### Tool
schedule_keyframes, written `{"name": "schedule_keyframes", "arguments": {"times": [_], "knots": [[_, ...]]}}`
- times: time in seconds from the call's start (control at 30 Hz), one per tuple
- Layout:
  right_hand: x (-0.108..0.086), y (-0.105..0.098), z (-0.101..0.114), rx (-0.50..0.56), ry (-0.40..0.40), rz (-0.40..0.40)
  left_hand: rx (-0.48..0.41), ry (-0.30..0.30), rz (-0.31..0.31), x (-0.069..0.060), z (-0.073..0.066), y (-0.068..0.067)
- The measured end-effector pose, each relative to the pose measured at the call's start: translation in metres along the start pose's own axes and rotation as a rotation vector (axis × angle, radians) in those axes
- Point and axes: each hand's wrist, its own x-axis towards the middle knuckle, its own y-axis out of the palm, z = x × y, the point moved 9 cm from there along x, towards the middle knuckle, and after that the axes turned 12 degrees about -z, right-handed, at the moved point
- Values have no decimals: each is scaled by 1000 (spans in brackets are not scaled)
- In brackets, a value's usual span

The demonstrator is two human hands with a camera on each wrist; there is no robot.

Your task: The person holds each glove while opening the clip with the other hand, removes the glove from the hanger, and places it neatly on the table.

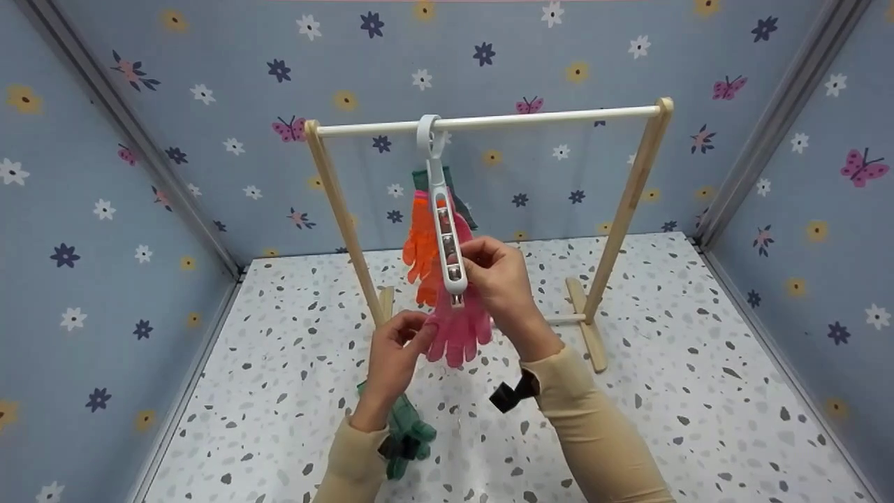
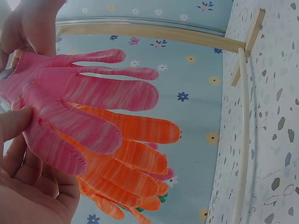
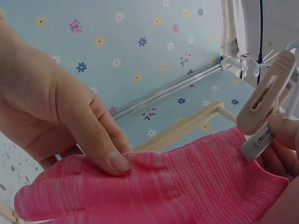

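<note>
Here we see the left hand (image 1: pixel 393 355) pinching the pink glove (image 1: pixel 457 334) by its side, while the right hand (image 1: pixel 504 283) grips the clip (image 3: pixel 258 89) at its cuff.

Walls (image 1: pixel 216 35) at back and both sides: light blue, printed with flowers and butterflies; grey metal strips (image 1: pixel 772 115) fitted at the corners; surface (image 1: pixel 705 426) white, speckled with grey chips, evenly lit
</note>
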Motion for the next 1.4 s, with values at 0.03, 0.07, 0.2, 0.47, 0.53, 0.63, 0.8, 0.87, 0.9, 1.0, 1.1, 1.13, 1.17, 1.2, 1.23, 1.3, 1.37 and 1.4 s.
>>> {"name": "schedule_keyframes", "arguments": {"times": [0.03,0.07,0.2,0.47,0.53,0.63,0.8,0.87,0.9,1.0,1.1,1.13,1.17,1.2,1.23,1.3,1.37,1.4], "knots": [[0,0,0,3,4,-1,1,-4,2,0,1,0],[0,0,0,6,8,0,2,-7,3,0,1,0],[0,-1,1,13,5,-6,5,-44,4,-1,7,-2],[-1,-2,5,5,-9,-5,28,-70,-28,-4,14,-9],[-1,-2,6,4,-19,1,40,-70,-35,-4,14,-10],[-2,-1,6,14,-21,22,52,-78,-48,-4,13,-12],[-4,0,6,26,-20,59,55,-93,-54,-4,12,-14],[-5,0,6,27,-19,61,53,-93,-51,-5,11,-14],[-5,-1,6,27,-15,58,55,-91,-49,-5,11,-14],[-6,-2,5,23,-5,49,60,-79,-46,-6,9,-14],[-7,-4,6,15,-10,36,63,-71,-43,-7,8,-14],[-7,-4,6,13,-15,33,59,-70,-43,-7,7,-15],[-8,-4,6,10,-20,31,55,-69,-41,-8,7,-15],[-8,-5,6,9,-25,28,49,-68,-39,-8,8,-15],[-8,-5,6,8,-30,26,44,-70,-37,-8,8,-15],[-8,-6,5,5,-33,22,30,-68,-31,-8,8,-15],[-8,-6,4,8,-34,25,22,-58,-27,-7,18,-16],[-8,-5,4,11,-36,29,19,-55,-25,-6,23,-17]]}}
